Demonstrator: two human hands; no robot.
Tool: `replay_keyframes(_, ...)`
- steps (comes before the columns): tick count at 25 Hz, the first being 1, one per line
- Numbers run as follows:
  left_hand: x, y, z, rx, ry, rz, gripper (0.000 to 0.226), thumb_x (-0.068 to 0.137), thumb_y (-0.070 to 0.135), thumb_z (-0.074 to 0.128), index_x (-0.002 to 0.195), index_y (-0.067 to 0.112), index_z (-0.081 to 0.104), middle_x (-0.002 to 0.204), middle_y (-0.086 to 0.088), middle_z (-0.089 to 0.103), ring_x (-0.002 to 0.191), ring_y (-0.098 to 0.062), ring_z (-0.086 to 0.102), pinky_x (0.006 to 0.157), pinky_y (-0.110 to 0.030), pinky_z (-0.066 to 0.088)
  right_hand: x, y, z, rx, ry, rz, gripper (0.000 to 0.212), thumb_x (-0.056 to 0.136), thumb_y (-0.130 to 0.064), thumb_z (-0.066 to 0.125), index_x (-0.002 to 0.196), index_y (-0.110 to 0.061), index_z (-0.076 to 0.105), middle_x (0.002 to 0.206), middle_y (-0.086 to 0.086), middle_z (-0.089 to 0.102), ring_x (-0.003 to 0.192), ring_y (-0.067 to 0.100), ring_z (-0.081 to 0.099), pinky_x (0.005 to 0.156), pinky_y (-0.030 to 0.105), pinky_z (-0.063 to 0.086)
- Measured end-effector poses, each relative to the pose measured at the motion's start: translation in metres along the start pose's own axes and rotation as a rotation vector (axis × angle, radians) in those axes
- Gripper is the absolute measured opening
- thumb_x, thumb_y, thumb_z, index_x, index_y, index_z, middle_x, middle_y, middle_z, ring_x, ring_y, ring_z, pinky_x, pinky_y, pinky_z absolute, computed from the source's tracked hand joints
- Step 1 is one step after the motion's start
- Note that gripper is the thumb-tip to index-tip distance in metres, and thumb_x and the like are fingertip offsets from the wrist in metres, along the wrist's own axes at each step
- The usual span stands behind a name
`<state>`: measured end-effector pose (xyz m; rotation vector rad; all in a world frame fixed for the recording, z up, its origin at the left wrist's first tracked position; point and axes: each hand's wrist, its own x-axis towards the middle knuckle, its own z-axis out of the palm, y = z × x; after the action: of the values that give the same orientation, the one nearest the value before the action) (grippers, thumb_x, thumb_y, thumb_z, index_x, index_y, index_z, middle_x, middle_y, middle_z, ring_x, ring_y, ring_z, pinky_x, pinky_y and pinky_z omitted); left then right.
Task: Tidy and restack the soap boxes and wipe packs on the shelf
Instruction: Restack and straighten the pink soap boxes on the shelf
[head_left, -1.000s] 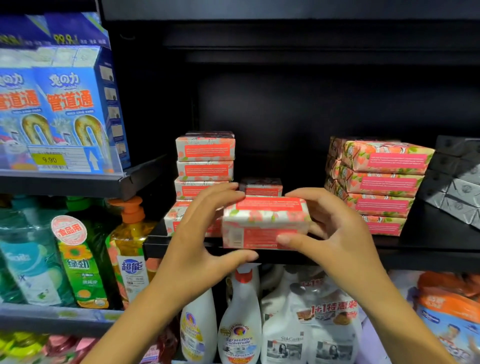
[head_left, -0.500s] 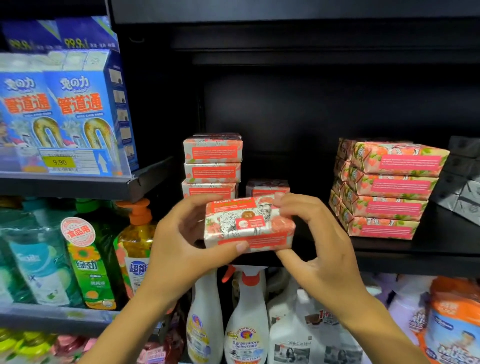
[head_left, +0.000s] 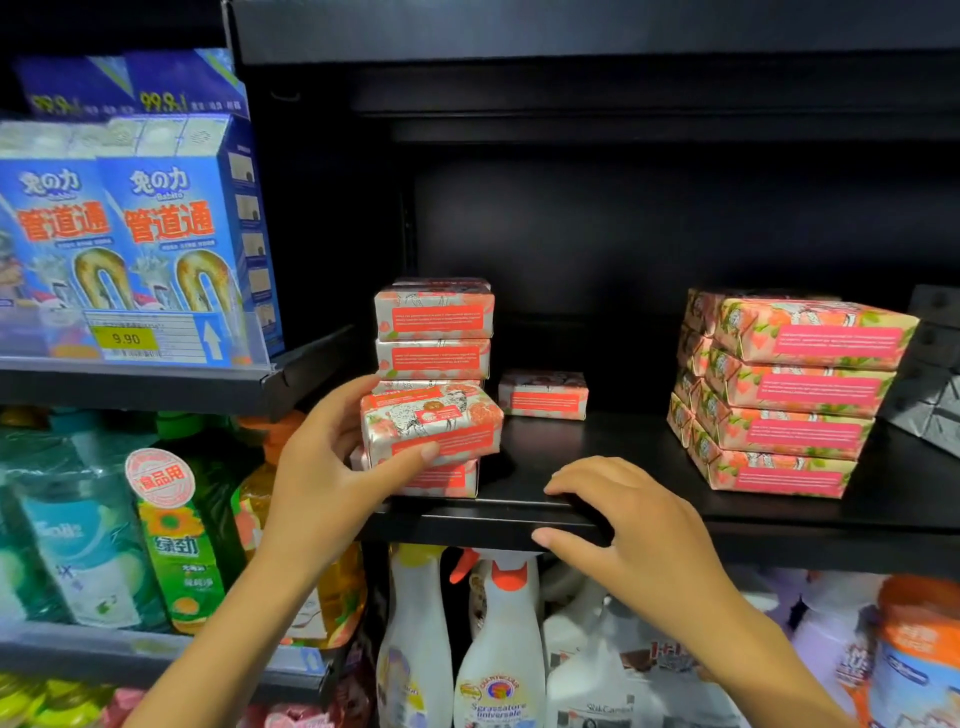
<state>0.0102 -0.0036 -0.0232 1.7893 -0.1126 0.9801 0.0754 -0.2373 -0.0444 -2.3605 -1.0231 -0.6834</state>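
Nearest, on the front edge of the black metal shelf (head_left: 779, 525): the right hand (head_left: 634, 525), fingers loose and a little apart, holding nothing.

A bit further in and to the left: the left hand (head_left: 332, 467), fingers behind and thumb in front, clamped on the left end of a small white-and-red paper soap box (head_left: 431, 423). Held just over a low soap box (head_left: 441, 480) at the shelf front, maybe touching it; hard to tell. Long side running left to right, along the shelf edge. Red label side facing out, picture side tipped up. Left hand the nearer one, so probably only a small push down to seat it.

Behind: a taller pile of the same boxes (head_left: 434, 332), with one lone box (head_left: 543, 395) to its right. Far right: a pile of pink flowery packs (head_left: 789, 395), well apart.
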Motion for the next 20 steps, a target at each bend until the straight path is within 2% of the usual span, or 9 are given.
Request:
replay_keyframes(4,-0.005,-0.010,0.001,0.024,0.077,-0.004,0.055,0.065,0.041,0.072,0.117,0.041,0.053,0.118,0.012,0.062,0.106,0.001,0.060,0.082,-0.011,0.051,-0.001,0.000,0.001,-0.032,0.020,-0.008,0.031,0.077,-0.047,0.068,0.103,-0.029,0.064,0.104,-0.018,0.061,0.096,0.002,0.054,0.070,0.004,0.030)
replay_keyframes(7,-0.009,-0.011,0.005,0.063,0.140,0.047,0.043,0.073,0.038,0.068,0.111,0.048,0.050,0.116,0.016,0.060,0.105,0.007,0.057,0.078,-0.004,0.047,-0.001,-0.001,0.001,-0.048,0.013,0.003,0.032,0.079,-0.048,0.066,0.105,-0.029,0.064,0.106,-0.018,0.061,0.099,0.001,0.054,0.071,0.003,0.028)
replay_keyframes(9,-0.011,-0.010,0.007,0.077,0.151,0.065,0.041,0.077,0.034,0.067,0.111,0.048,0.049,0.117,0.016,0.059,0.107,0.007,0.056,0.079,-0.005,0.046,-0.002,-0.001,0.001,-0.055,0.008,0.001,0.033,0.080,-0.049,0.064,0.106,-0.029,0.063,0.108,-0.019,0.059,0.101,0.000,0.052,0.072,0.003,0.028)
replay_keyframes(12,-0.018,-0.009,0.008,0.260,0.246,0.167,0.041,0.082,0.030,0.070,0.119,0.033,0.053,0.123,0.007,0.055,0.117,0.000,0.049,0.095,-0.018,0.044,0.002,-0.001,-0.003,0.001,-0.052,0.008,0.036,0.079,-0.055,0.058,0.108,-0.033,0.061,0.107,-0.024,0.056,0.101,-0.005,0.048,0.075,0.006,0.035)
replay_keyframes(14,-0.023,-0.006,0.012,0.437,0.324,0.370,0.039,0.084,0.028,0.070,0.118,0.012,0.058,0.125,-0.005,0.054,0.120,-0.014,0.048,0.101,-0.025,0.037,0.011,0.000,-0.008,0.118,-0.077,0.038,0.039,0.077,-0.056,0.056,0.108,-0.032,0.061,0.105,-0.023,0.057,0.099,-0.003,0.051,0.081,0.015,0.043)
replay_keyframes(15,-0.026,-0.004,0.016,0.479,0.311,0.473,0.036,0.083,0.026,0.067,0.113,0.006,0.061,0.120,-0.008,0.057,0.116,-0.017,0.050,0.100,-0.024,0.036,0.018,0.003,-0.010,0.152,-0.059,0.048,0.042,0.077,-0.054,0.057,0.111,-0.030,0.061,0.107,-0.020,0.058,0.099,-0.002,0.052,0.084,0.019,0.045)
replay_keyframes(17,-0.030,0.004,0.028,0.486,0.183,0.592,0.026,0.085,0.024,0.063,0.103,0.005,0.065,0.105,-0.005,0.064,0.102,-0.015,0.057,0.090,-0.021,0.041,0.036,0.009,-0.011,0.122,-0.020,0.047,0.049,0.079,-0.050,0.059,0.121,-0.027,0.057,0.117,-0.013,0.057,0.106,0.004,0.052,0.090,0.023,0.044)
replay_keyframes(20,-0.036,0.009,0.049,0.524,-0.099,0.586,0.023,0.087,0.030,0.059,0.097,0.011,0.067,0.094,0.003,0.067,0.089,-0.010,0.060,0.077,-0.019,0.045,0.066,0.020,-0.004,0.014,-0.070,0.069,0.058,0.084,-0.042,0.063,0.134,-0.019,0.044,0.133,-0.004,0.048,0.121,0.014,0.044,0.099,0.028,0.039)
